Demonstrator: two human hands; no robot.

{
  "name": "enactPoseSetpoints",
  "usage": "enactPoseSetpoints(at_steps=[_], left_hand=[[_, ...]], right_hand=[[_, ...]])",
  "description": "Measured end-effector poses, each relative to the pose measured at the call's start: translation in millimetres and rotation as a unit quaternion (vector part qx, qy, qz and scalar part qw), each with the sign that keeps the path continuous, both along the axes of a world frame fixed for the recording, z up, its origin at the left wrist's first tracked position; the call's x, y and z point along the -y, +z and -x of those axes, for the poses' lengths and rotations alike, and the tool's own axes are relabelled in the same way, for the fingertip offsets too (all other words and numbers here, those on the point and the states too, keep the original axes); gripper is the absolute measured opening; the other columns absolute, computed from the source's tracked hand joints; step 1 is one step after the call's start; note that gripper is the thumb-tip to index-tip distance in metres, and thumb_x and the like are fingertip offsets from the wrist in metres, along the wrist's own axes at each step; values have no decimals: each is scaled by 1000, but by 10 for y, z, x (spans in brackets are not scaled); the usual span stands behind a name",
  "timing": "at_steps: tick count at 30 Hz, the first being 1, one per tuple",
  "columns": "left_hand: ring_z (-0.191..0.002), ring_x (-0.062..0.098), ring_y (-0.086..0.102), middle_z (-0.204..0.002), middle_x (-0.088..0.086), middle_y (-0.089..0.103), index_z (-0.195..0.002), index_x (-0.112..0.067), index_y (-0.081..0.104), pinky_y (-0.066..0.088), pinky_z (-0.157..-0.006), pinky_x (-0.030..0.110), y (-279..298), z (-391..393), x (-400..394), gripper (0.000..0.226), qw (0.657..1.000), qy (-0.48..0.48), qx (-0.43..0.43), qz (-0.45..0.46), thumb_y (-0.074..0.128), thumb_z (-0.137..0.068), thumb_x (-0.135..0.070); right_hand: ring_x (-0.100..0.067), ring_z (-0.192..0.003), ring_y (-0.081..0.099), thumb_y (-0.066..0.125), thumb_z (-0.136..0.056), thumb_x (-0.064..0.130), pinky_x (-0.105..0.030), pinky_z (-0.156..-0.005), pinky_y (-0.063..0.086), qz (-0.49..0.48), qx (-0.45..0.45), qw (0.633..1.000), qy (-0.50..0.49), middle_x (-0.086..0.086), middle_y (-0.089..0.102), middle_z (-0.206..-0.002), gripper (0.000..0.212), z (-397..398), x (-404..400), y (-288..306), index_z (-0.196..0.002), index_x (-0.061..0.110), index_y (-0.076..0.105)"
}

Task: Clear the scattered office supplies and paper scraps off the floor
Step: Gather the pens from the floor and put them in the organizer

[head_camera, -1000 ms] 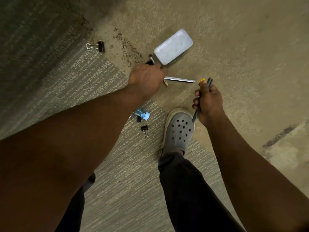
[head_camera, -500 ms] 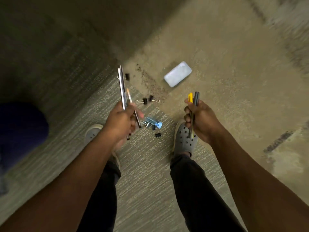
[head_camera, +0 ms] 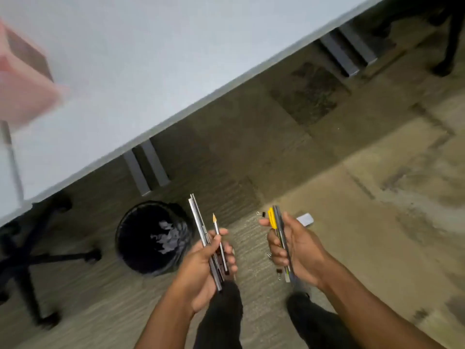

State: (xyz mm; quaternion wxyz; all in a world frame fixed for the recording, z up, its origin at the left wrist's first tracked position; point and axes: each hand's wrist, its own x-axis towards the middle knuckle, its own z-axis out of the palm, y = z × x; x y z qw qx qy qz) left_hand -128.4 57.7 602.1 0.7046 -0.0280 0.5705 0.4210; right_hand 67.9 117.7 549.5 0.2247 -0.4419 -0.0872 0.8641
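Note:
My left hand (head_camera: 208,263) grips a bundle of silver pens (head_camera: 198,217) and a pencil (head_camera: 215,222), tips pointing up and away. My right hand (head_camera: 294,250) grips a yellow-capped pen (head_camera: 271,219) together with grey pens (head_camera: 278,217). Both hands are raised at waist height above the carpet. On the floor beyond them lie a binder clip (head_camera: 261,213) and a pale eraser-like block (head_camera: 305,219); small clips (head_camera: 278,271) show below my right hand. A black waste bin (head_camera: 153,238) with paper scraps inside stands left of my left hand.
A white desk (head_camera: 120,79) fills the upper left, with grey legs (head_camera: 146,170) beneath it. A pink box (head_camera: 22,91) sits blurred on the desk. A black office chair base (head_camera: 27,260) stands at the left. Another person's legs (head_camera: 450,41) show at the top right.
I have stood up and the view has lifted from the floor to the desk edge and bin. Both hands rose, still holding their pens. The floor items now look smaller and farther.

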Motion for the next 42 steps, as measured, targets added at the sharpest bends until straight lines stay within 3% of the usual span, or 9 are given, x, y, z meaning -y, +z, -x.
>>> enactPoseSetpoints(at_steps=[7,14,22,28,37,42], left_hand=[[-63,19,54,-75,7,58,-105,-9,59,49,-58,30,1265,577,114,23,996,47,2,-77,48,-84,-9],[-69,22,55,-80,10,58,-107,-7,56,49,-67,35,1890,1353,225,21,987,55,44,-147,42,-92,-5],[-77,24,64,-84,14,64,-121,-3,56,58,-72,37,2059,2330,289,28,982,61,30,-178,44,-95,0],[-106,36,67,-112,25,68,-122,-3,56,56,-82,43,2010,2731,192,28,978,111,41,-169,48,-95,-3],[-99,38,69,-102,24,71,-120,-3,56,57,-79,43,1892,3086,-343,26,972,183,-33,-144,53,-94,-4],[-94,36,71,-95,22,73,-117,-4,56,59,-78,43,1996,3286,-864,23,962,231,-91,-115,54,-94,-4]], right_hand=[[-16,-60,46,31,-96,29,-28,-55,39,-50,-59,996,52,-4,52,-76,47,650,-121,1445,-127,4,56],[-14,-67,54,38,-86,13,-28,-61,49,-99,-64,991,56,-5,56,-81,44,1369,-159,2032,-125,3,57],[-16,-70,59,39,-97,4,-27,-62,56,-72,-16,996,52,-9,62,-82,33,2163,-88,2210,-124,-3,56],[-20,-72,61,41,-98,2,-31,-65,59,-77,-5,993,93,-12,63,-82,27,2637,-256,2451,-117,-4,58],[-24,-80,63,41,-100,1,-36,-76,58,-121,26,979,164,-14,62,-85,21,3512,-1198,2494,-111,-2,58],[-26,-91,72,43,-101,5,-37,-80,58,-215,75,952,206,-14,72,-97,19,4005,-1882,2379,-110,3,60]])
